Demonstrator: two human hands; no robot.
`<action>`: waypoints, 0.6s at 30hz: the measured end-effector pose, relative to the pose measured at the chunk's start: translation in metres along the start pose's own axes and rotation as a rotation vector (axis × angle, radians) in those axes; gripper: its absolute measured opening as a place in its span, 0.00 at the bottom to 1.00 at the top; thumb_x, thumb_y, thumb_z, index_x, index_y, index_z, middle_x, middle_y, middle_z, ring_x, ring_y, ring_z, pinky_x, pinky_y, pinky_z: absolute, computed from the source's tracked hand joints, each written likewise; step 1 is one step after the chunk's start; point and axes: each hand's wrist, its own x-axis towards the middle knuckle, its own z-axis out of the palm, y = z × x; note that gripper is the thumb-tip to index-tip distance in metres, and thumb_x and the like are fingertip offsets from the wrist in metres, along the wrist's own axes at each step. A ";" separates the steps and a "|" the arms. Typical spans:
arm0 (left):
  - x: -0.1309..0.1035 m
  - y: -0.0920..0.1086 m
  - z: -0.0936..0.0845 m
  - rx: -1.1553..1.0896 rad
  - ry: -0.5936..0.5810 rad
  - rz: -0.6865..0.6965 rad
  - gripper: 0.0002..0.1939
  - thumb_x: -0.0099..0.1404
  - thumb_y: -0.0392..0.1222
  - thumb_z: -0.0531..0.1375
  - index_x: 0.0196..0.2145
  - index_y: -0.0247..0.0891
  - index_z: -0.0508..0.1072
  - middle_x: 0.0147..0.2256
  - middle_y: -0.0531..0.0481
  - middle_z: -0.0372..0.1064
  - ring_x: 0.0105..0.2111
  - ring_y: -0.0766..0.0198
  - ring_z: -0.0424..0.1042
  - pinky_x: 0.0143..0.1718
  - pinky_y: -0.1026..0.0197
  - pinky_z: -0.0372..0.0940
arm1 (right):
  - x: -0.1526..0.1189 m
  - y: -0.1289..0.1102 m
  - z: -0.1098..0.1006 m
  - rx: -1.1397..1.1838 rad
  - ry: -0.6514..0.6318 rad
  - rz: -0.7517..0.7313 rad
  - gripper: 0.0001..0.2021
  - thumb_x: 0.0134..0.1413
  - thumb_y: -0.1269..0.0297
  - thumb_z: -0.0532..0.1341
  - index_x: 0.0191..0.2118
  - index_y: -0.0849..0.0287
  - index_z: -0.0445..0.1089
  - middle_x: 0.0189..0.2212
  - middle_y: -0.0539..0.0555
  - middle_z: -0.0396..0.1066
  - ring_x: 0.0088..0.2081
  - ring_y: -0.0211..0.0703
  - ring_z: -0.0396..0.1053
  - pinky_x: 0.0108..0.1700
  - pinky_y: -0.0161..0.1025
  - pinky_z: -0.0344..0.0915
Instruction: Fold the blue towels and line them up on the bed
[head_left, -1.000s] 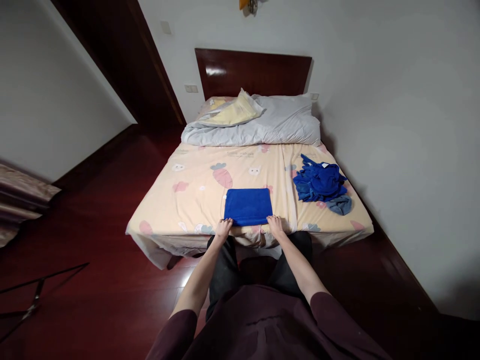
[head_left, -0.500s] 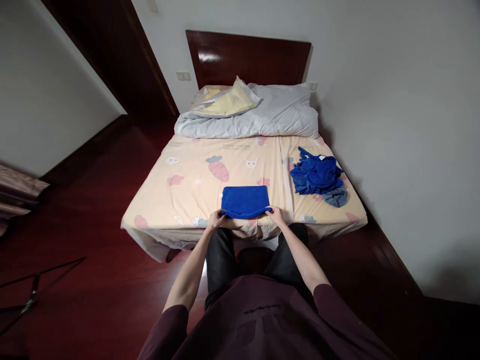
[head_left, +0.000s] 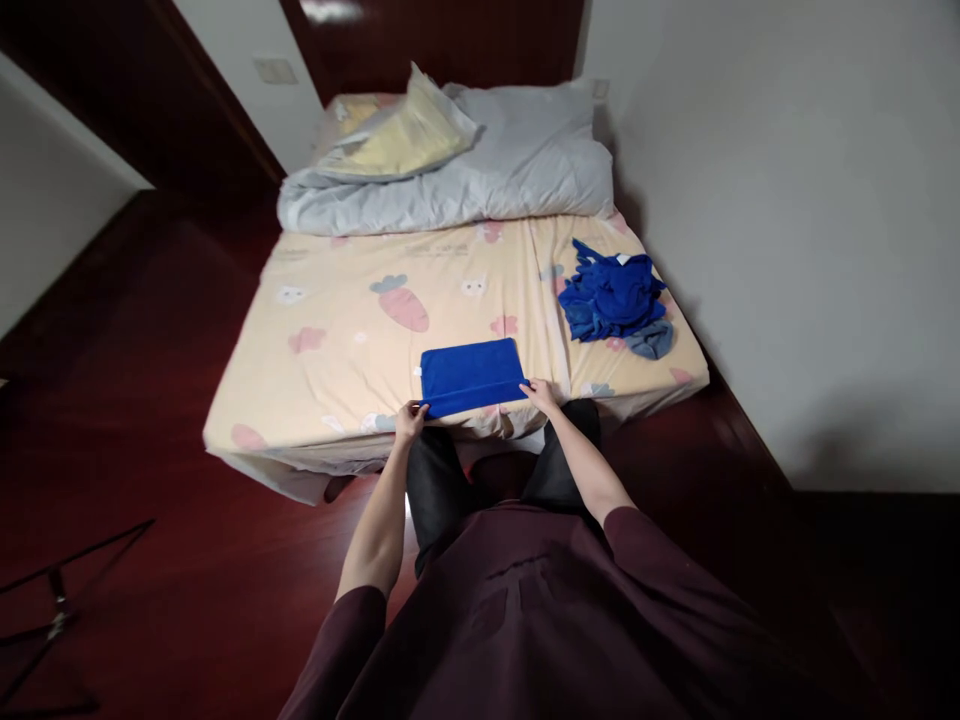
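A blue cloth (head_left: 472, 372), flat and rectangular, lies on the bed near its front edge, with a small white tag at its left side. My left hand (head_left: 410, 420) pinches the near left corner of the cloth. Its near right corner is between the fingers of my right hand (head_left: 538, 393). A fold line runs across the cloth, and the near strip is stretched straight between both hands. To the right, a crumpled pile of blue cloths (head_left: 611, 295) rests on the bed, with a greyish-blue cloth (head_left: 650, 340) at its lower edge.
The bed (head_left: 315, 370) has a cream sheet with carrot and rabbit prints. A grey quilt (head_left: 525, 170) and a pale yellow folded cloth (head_left: 412, 130) lie at the head end. White wall (head_left: 787, 250) stands right of the bed; a black metal stand (head_left: 56, 590) is at lower left.
The cloth's near edge, sagging and curled before, is now pulled straight with a fold line across it. Both hands keep their corners. The camera view has tipped down and shifted.
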 end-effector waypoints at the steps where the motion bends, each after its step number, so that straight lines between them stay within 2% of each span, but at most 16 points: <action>1: 0.000 -0.001 0.001 0.005 -0.001 -0.007 0.14 0.65 0.49 0.59 0.42 0.36 0.74 0.38 0.39 0.80 0.41 0.51 0.81 0.42 0.55 0.73 | 0.001 0.003 0.002 0.011 0.000 0.026 0.13 0.52 0.53 0.65 0.26 0.55 0.67 0.26 0.53 0.75 0.34 0.47 0.76 0.37 0.39 0.72; 5: -0.002 0.002 0.001 0.010 0.009 -0.025 0.15 0.64 0.49 0.60 0.42 0.36 0.75 0.38 0.40 0.80 0.42 0.52 0.80 0.44 0.55 0.72 | 0.001 0.009 0.005 0.049 0.001 0.084 0.11 0.54 0.56 0.64 0.27 0.55 0.67 0.29 0.53 0.77 0.35 0.45 0.77 0.40 0.38 0.72; 11: -0.010 0.014 0.001 -0.006 0.043 -0.032 0.12 0.66 0.45 0.61 0.42 0.36 0.75 0.41 0.39 0.80 0.42 0.53 0.80 0.46 0.56 0.72 | -0.003 0.010 0.004 0.061 0.006 0.076 0.18 0.52 0.48 0.66 0.24 0.53 0.63 0.25 0.52 0.74 0.33 0.46 0.75 0.35 0.36 0.71; 18: -0.009 0.013 0.008 -0.029 0.063 -0.048 0.13 0.67 0.45 0.60 0.46 0.35 0.74 0.42 0.39 0.80 0.42 0.54 0.80 0.45 0.57 0.72 | -0.006 0.005 0.003 0.066 0.012 0.067 0.16 0.53 0.50 0.66 0.26 0.56 0.66 0.26 0.55 0.76 0.34 0.48 0.76 0.35 0.37 0.71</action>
